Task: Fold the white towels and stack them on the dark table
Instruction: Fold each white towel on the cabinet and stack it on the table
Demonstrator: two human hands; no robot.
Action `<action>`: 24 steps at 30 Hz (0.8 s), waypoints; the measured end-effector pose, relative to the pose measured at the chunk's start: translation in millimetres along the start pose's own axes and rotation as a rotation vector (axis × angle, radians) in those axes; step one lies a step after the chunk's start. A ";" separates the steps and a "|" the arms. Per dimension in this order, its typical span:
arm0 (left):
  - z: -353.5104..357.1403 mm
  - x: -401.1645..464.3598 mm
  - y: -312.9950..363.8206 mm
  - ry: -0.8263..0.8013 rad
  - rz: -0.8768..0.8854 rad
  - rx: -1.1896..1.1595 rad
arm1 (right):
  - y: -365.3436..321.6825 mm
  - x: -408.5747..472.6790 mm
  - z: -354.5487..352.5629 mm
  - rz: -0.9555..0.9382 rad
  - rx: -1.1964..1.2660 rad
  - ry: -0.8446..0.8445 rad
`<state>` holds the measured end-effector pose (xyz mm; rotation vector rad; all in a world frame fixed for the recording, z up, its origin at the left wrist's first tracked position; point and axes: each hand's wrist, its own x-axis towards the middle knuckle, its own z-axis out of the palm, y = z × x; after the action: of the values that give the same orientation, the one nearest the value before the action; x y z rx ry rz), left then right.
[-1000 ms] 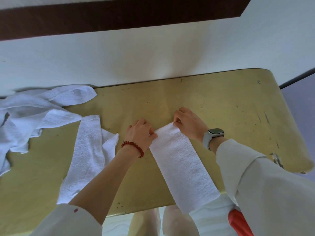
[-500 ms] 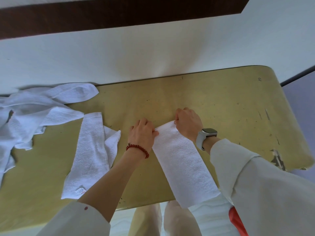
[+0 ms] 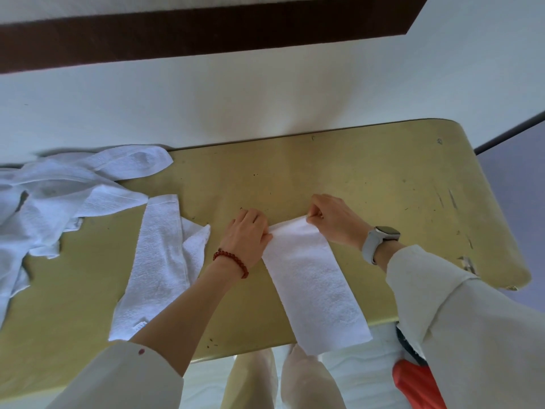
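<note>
Near edge: folded strip towel (image 3: 312,278) lying lengthwise on table (image 3: 383,184), near end hanging just past the table's front edge. Far end of strip pinched at both corners: left hand (image 3: 249,234) curled on left corner, right hand (image 3: 333,221) pinching right corner with thumb and fingers. Bead bracelet (image 3: 231,261) on left wrist, watch (image 3: 380,239) on right. Left of the hands: second towel (image 3: 160,267) loosely folded, flat on table, untouched. Far left: pile (image 3: 59,199) of crumpled white towels reaching table's back edge. Behind: white wall (image 3: 265,93) with dark band (image 3: 206,31).
</note>
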<state>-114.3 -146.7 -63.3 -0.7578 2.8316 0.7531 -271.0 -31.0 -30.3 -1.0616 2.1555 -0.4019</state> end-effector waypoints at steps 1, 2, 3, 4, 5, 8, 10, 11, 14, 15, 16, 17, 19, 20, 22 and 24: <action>-4.5 0.0 0.2 -0.052 0.003 -0.021 | -1.3 -4.2 -2.9 0.000 0.012 0.008; -9.7 0.6 1.0 -0.113 -0.011 -0.046 | -3.2 -7.5 -6.2 0.000 0.025 0.019; -15.2 1.3 2.6 -0.169 -0.033 -0.070 | -5.2 -10.5 -9.7 0.002 0.034 0.032; -20.8 2.3 4.8 -0.203 -0.047 -0.092 | -7.5 -13.1 -13.9 0.009 0.042 0.042; -26.9 3.0 7.8 -0.211 -0.046 -0.113 | -10.2 -15.9 -19.3 0.018 0.051 0.047; -49.9 3.9 20.7 -0.164 -0.007 -0.166 | -15.7 -27.5 -41.9 0.044 0.093 0.043; -70.1 3.3 32.6 -0.119 0.030 -0.171 | -19.1 -38.2 -60.9 0.039 0.097 0.061; -80.7 2.9 39.0 -0.090 0.050 -0.167 | -21.5 -43.9 -70.7 0.028 0.093 0.080; -113.4 3.0 59.1 -0.012 0.115 -0.159 | -32.1 -61.9 -101.1 -0.021 0.088 0.166; -124.4 2.9 65.6 0.016 0.137 -0.152 | -36.0 -68.1 -111.1 -0.044 0.082 0.203; -135.2 2.9 71.9 0.049 0.157 -0.139 | -40.3 -74.2 -120.7 -0.070 0.071 0.240; -145.8 2.3 77.6 0.085 0.182 -0.126 | -44.2 -80.5 -129.5 -0.101 0.060 0.279; -165.7 2.9 87.1 0.146 0.228 -0.098 | -51.9 -90.0 -145.8 -0.161 0.033 0.350; -174.7 3.3 91.7 0.174 0.245 -0.086 | -55.1 -94.4 -153.4 -0.184 0.019 0.386; -194.3 4.1 102.2 0.247 0.265 -0.082 | -59.7 -100.5 -167.4 -0.224 -0.025 0.479; -211.4 8.5 112.4 0.336 0.275 -0.091 | -61.3 -101.0 -180.0 -0.287 -0.081 0.603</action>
<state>-173.9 -170.1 167.6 -0.5573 3.2726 0.8702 -318.9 6.0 176.4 -1.4406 2.5537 -0.8650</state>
